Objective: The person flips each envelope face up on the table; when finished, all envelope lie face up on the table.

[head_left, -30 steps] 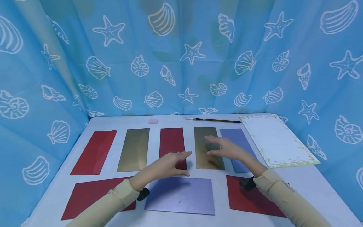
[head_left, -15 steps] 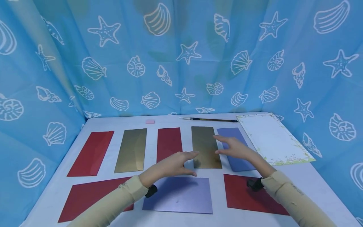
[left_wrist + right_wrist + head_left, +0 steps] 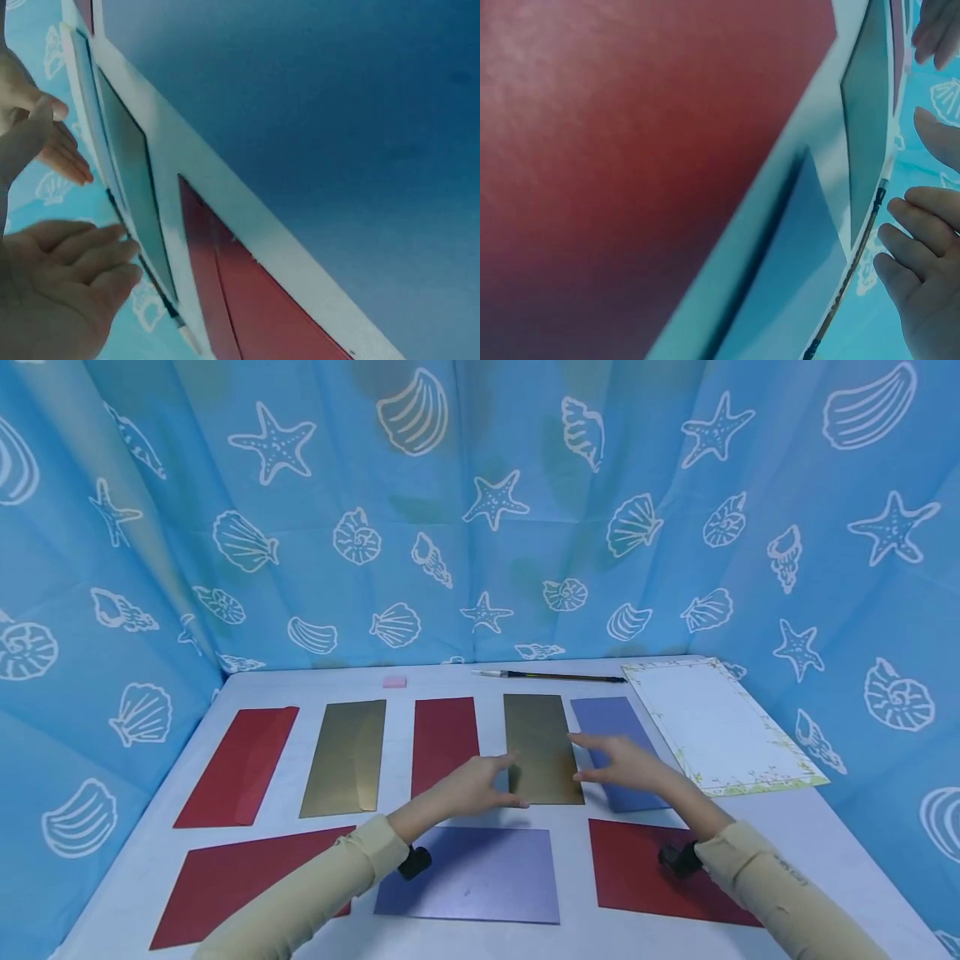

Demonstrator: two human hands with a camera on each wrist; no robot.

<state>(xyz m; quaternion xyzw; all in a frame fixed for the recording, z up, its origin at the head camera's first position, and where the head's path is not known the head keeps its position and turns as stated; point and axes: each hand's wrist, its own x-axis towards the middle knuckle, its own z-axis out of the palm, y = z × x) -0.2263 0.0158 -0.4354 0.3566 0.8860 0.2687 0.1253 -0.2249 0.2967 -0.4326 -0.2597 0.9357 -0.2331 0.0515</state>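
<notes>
My left hand (image 3: 476, 787) hovers over the table with its fingers extended to the right, holding nothing. In the head view its fingertips overlap the left edge of a gold envelope (image 3: 540, 727). Opposite it, my right hand (image 3: 622, 764) points left, also holding nothing, and its fingertips lie at that envelope's right edge. Beneath the right hand is an upright purple envelope (image 3: 611, 718). A wide purple envelope (image 3: 315, 135) fills much of the left wrist view. The right wrist view is largely taken up by a red envelope (image 3: 630, 135), with the extended fingers (image 3: 919, 232) at its side.
A red envelope (image 3: 444, 731), another gold one (image 3: 341, 760) and more red ones (image 3: 236, 768) lie spread on the white table (image 3: 480, 939). Behind are a pink eraser-like block (image 3: 394, 682) and a brush (image 3: 555, 676). Bordered paper (image 3: 720, 722) lies right, before a blue curtain (image 3: 465, 443).
The right hand has shifted right, from over the gold envelope to its right edge. The left hand has moved slightly right, to the envelope's left edge. The head view has turned a little right.
</notes>
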